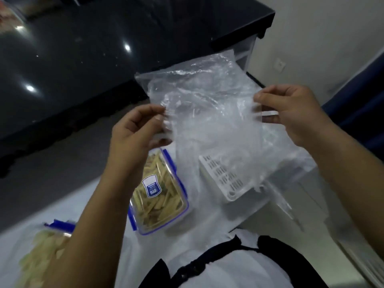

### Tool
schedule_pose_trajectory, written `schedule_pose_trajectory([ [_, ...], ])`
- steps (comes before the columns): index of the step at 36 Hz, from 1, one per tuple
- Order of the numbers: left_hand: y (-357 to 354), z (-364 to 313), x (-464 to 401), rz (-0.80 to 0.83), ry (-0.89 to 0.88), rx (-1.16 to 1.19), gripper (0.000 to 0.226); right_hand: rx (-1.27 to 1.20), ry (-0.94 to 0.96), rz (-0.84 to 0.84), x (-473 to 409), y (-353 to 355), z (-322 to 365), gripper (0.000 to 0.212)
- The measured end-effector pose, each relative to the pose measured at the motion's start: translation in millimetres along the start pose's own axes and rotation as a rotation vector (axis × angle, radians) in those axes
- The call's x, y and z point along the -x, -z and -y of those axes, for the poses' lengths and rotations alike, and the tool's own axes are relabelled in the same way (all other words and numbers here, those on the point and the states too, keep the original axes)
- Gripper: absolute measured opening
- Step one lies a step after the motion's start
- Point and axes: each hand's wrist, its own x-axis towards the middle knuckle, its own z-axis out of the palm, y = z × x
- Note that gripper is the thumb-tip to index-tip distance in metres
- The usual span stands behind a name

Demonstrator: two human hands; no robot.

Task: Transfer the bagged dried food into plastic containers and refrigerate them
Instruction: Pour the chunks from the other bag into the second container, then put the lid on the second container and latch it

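Both hands hold a clear plastic bag (209, 113) up at the centre of the frame: the left hand (135, 129) pinches its left edge, the right hand (291, 113) its right edge. Below it on the white worktop (108, 196), a lidded container of pale dried sticks (160, 196) rests; another container (39, 252) sits lower left.
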Motion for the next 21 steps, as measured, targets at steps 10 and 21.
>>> schedule_pose_trajectory([
  [10, -72, 74, -33, 0.361, 0.128, -0.924, 0.028, 0.847, 0.000, -0.006, -83, 53, -54, 0.037],
  [21, -110, 105, -32, 0.673, 0.126, -1.614, 0.071, 1.507, 0.151, 0.634, -58, 56, -93, 0.066],
])
